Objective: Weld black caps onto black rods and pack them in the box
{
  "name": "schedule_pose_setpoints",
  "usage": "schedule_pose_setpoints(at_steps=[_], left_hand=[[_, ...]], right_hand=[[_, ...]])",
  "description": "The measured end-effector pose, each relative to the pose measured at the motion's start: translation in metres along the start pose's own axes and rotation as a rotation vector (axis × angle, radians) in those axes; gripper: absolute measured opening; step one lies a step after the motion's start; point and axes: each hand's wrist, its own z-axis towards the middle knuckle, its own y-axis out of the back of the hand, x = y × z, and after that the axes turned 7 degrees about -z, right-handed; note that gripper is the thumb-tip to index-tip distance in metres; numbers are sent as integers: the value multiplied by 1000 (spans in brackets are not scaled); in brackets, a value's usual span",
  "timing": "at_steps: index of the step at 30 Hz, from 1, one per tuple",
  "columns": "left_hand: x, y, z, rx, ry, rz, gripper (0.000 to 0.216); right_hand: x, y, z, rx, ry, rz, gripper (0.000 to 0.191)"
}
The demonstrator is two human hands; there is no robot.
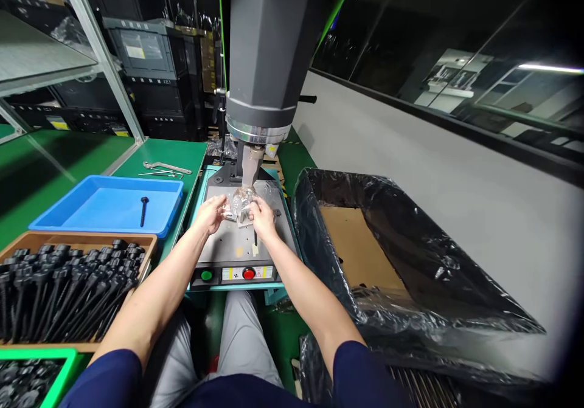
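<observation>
Both hands reach to a small fixture (pixel 244 219) partly covered in clear crinkled plastic, on the grey plate (pixel 219 244) of a press. My left hand (pixel 210 214) is at the fixture's left side, fingers bent and pressed together by the plastic; what they hold is hidden. My right hand (pixel 263 216) is closed at the right side. From under it a thin black stemmed part (pixel 255 238) points toward me; its other end is hidden. Just above the fixture stands the press's metal horn (pixel 250 166).
Left are a blue tray (pixel 104 204) with one black stemmed piece (pixel 144 211), a brown bin (pixel 82 238) full of such pieces, a green-rimmed bin (pixel 68 365) and a wrench (pixel 166 166). A black-lined box (pixel 387 213) stands right. Green (pixel 207 275) and red (pixel 249 273) buttons line the press's front.
</observation>
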Motion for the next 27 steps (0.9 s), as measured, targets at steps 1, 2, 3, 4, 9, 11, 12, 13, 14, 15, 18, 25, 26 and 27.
schedule_pose_setpoints(at_steps=[1, 2, 3, 4, 9, 11, 12, 13, 14, 15, 18, 25, 26, 27], left_hand=[[0, -5, 3, 24, -24, -28, 27], [-1, -10, 5, 36, -43, -44, 25], [-1, -15, 7, 40, -58, -50, 24], [-2, -19, 9, 43, -73, -48, 22], [-11, -33, 17, 80, -122, -8, 23], [-14, -34, 21, 91, -131, -12, 24], [-15, -35, 23, 97, -135, -17, 24], [-16, -35, 24, 102, -140, -23, 24], [-17, -35, 26, 108, -145, -28, 23], [-18, -35, 28, 112, -150, -32, 23], [-20, -35, 32, 114, -158, -36, 23], [-24, -33, 40, 107, -126, -24, 22], [-24, -33, 40, 110, -124, -25, 23], [-24, -32, 41, 111, -122, -26, 24]], right_hand=[[2, 6, 5, -21, 57, -57, 32], [4, 10, 9, -38, 111, -105, 32], [6, 13, 13, -48, 153, -137, 33], [8, 16, 17, -50, 183, -152, 35], [13, 15, 31, 36, 286, -179, 33], [15, 13, 36, 63, 322, -212, 30], [15, 13, 39, 76, 335, -226, 30], [16, 12, 42, 89, 345, -242, 29], [16, 11, 45, 97, 346, -259, 29], [16, 9, 48, 100, 337, -276, 28], [15, 5, 59, 93, 269, -278, 30], [18, 16, 74, 332, 198, -148, 34], [19, 18, 74, 329, 209, -164, 30], [19, 19, 74, 321, 209, -174, 27]])
